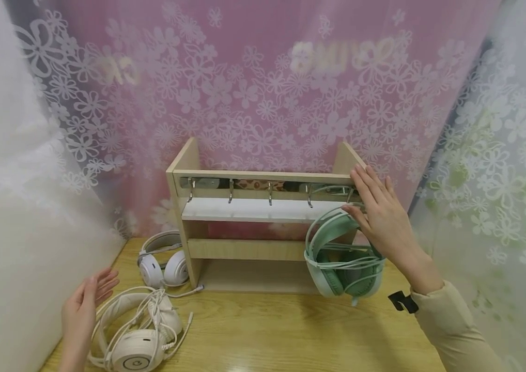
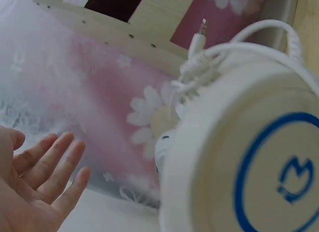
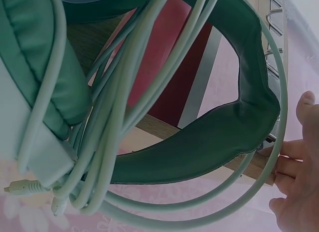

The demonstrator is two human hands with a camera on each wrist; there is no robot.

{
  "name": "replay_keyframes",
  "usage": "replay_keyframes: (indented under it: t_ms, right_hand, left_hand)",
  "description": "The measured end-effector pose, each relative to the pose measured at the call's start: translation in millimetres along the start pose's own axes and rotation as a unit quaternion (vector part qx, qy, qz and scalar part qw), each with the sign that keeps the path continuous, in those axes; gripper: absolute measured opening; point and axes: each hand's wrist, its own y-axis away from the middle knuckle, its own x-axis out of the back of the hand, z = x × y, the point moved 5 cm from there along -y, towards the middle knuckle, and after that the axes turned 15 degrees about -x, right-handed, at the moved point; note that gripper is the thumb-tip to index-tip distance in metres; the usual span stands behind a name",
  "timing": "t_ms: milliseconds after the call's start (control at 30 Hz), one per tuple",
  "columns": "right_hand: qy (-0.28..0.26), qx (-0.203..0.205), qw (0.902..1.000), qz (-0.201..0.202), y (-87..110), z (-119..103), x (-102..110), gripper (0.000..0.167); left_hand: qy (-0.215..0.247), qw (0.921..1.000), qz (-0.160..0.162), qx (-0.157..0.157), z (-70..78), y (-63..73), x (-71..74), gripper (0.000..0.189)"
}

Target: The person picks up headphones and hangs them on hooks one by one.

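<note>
- Nearest the camera at lower left, the left hand (image 1: pixel 81 305) holds nothing; its fingers are spread and gently bent, palm toward the cream headset.
- Cream headset (image 1: pixel 135 349): lies on the table (image 1: pixel 253 330) just beside that hand, its white cable looped over it.
- White headset (image 1: pixel 151 271): sits behind the cream one, beside the rack's left side panel, ear cups down.
- Wooden rack (image 1: pixel 244 250): stands mid-table before a pink flowered curtain (image 1: pixel 267 93), with a row of metal hooks (image 1: pixel 270 194) below its top rail.
- Green headset (image 1: pixel 325 281): hangs at the rack's right end, clear of the table, headband up, its cable (image 1: pixel 346 264) wound across the ear cups. Cable and hand partly hide its hook.
- Right hand (image 1: pixel 384 219): fingers nearly straight, resting against the rack's upper right corner, gripping nothing; the thumb is near the green headband.
- Beige sleeve (image 1: pixel 449 315): covers the right forearm, a black strap (image 1: pixel 402 302) at its cuff.
</note>
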Motion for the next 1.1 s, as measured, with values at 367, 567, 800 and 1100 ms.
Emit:
replay_keyframes:
  t_ms: [367,567,800,1100]
  right_hand:
    - [-0.008,-0.005,0.9999,0.008,4.0,0.1,2.5,0.078]
    - [-0.006,-0.005,0.9999,0.007,3.6,0.8,2.4,0.077]
    - [-0.007,-0.006,1.0000,0.004,2.8,2.2,2.4,0.077]
    - [-0.002,-0.003,1.0000,0.007,3.9,3.1,0.0,0.077]
  left_hand:
    - [-0.021,0.9990,0.027,0.030,-26.4,27.7,21.6,0.029]
    - [-0.176,0.9807,0.038,0.077,-32.8,37.9,35.7,0.043]
    - [-0.266,0.9531,0.013,0.144,-43.7,52.1,56.3,0.046]
    - [-0.261,0.9382,-0.030,0.225,-67.3,67.0,67.0,0.059]
